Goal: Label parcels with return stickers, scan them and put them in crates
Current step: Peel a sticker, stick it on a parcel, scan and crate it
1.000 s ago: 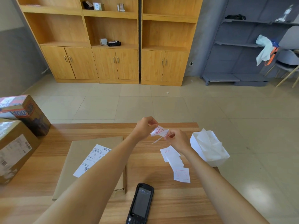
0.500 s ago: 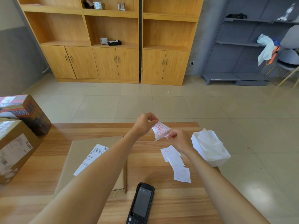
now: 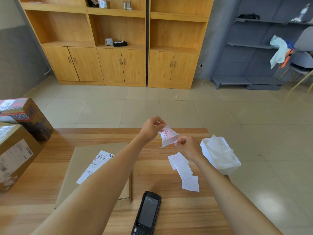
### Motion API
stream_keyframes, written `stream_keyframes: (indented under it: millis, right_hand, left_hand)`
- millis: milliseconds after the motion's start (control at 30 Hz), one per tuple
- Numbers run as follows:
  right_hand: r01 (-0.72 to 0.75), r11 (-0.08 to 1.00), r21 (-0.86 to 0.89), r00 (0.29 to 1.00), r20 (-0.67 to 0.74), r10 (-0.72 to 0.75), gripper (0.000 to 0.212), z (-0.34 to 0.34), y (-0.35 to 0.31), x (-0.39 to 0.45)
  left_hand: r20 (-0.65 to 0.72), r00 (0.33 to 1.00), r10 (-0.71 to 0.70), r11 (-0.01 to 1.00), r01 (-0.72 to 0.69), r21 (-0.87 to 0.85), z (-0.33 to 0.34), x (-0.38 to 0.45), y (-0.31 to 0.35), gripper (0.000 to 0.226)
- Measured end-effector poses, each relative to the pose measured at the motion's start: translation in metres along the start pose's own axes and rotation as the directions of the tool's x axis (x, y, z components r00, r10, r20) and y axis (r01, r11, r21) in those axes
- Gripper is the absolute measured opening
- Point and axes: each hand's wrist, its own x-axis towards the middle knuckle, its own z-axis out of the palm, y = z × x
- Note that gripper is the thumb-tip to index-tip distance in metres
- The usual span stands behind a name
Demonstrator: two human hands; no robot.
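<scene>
Above the wooden table (image 3: 169,197), my left hand (image 3: 151,128) pinches the top edge of a white return sticker (image 3: 167,135) with red print. My right hand (image 3: 188,146) pinches its lower part, and the sticker's white backing hangs curled between the two hands. A flat brown parcel (image 3: 77,167) with a white shipping label (image 3: 96,164) lies under my left forearm. Loose stickers (image 3: 183,168) lie on the table below my right hand. A black handheld scanner (image 3: 147,212) lies near the front edge.
Two cardboard boxes (image 3: 15,153) stand at the table's left end, a printed one (image 3: 27,116) behind. A white bin with crumpled paper (image 3: 220,155) sits at the right edge. Wooden cabinets (image 3: 118,41) and a grey rack (image 3: 264,48) stand beyond the tiled floor.
My left hand has lifted the sticker's top edge up and away from my right hand, so the sticker now hangs opened out between them instead of bunched.
</scene>
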Motion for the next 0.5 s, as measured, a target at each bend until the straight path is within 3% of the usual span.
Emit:
stream_keyframes:
  millis: [500]
  right_hand:
    - [0.011, 1.0, -0.026, 1.0, 0.01, -0.011, 0.007, -0.002, -0.004, -0.001]
  left_hand:
    - [-0.039, 0.999, -0.01, 0.984, 0.003, -0.177, -0.004, -0.003, 0.014, 0.014]
